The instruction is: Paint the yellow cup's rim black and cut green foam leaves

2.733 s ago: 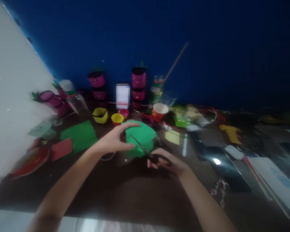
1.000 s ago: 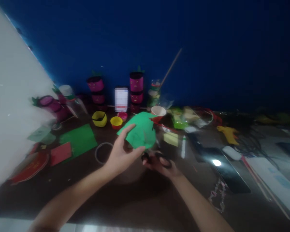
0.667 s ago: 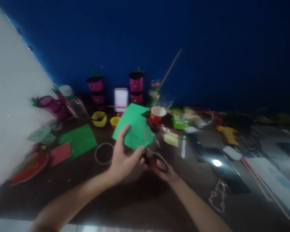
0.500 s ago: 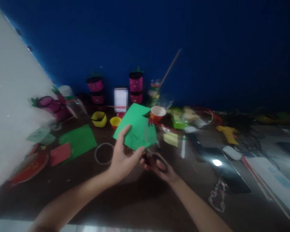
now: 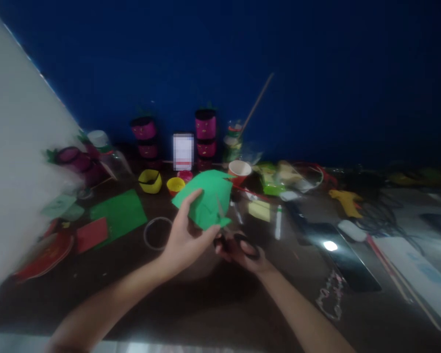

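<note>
Left hand [image 5: 185,245] pinches the green sheet [image 5: 204,191] between thumb and fingers, above the table [image 5: 139,304]; sheet lies forward of the thumb. Right hand [image 5: 247,255], fingers curled in the scissors [image 5: 225,228], is nearer its right edge. Blades point forward and slightly left; blade gap too blurred to tell.

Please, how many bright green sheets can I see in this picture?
2. The held sheet is in the left hand; the flat sheet lies on the table at left, partly covered by a red piece. Others may be hidden.
</note>
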Action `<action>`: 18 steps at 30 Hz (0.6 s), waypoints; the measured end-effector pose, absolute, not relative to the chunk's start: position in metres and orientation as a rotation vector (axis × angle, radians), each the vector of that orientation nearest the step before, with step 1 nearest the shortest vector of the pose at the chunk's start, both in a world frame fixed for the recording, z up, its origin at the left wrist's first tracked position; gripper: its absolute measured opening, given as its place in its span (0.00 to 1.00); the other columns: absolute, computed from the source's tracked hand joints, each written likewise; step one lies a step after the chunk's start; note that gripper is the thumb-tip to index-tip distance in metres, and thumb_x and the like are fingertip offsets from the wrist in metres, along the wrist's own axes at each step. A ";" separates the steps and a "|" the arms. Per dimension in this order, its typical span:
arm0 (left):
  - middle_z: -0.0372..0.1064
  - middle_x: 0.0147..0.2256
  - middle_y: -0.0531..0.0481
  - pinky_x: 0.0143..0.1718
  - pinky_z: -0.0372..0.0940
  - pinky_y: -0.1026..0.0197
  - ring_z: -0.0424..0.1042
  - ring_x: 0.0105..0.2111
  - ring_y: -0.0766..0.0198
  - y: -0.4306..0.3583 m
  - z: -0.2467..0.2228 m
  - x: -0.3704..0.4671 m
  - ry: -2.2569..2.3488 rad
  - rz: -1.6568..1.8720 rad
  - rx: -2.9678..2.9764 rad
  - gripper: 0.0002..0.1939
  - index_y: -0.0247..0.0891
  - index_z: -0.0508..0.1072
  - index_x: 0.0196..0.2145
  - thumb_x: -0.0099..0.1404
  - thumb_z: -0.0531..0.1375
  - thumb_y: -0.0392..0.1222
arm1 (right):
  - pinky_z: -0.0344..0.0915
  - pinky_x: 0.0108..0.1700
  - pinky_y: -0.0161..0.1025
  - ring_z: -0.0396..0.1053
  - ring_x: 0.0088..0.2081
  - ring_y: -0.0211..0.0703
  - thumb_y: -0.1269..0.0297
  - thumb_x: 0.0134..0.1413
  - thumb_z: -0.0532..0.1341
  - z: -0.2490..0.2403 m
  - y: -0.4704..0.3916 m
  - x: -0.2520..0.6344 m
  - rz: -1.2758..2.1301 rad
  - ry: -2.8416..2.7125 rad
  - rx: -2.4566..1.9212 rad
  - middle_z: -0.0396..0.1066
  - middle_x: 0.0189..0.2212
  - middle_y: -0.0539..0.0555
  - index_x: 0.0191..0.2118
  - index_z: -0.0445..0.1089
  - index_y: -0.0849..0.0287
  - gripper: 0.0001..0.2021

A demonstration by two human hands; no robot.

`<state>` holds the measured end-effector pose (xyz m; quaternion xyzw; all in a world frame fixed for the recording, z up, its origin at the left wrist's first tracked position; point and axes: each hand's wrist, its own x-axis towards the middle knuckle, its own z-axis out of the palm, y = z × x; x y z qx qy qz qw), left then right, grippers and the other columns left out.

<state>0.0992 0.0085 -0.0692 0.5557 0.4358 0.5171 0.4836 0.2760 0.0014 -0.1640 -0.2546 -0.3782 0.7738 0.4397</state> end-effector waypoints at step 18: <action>0.59 0.17 0.59 0.12 0.48 0.71 0.49 0.13 0.76 0.025 -0.075 0.089 1.354 1.406 1.370 0.18 0.41 0.72 0.46 0.57 0.61 0.42 | 0.51 0.25 0.35 0.57 0.23 0.36 0.43 0.42 0.61 -0.151 0.010 0.270 1.786 -1.059 -0.771 0.66 0.25 0.54 0.30 0.68 0.62 0.23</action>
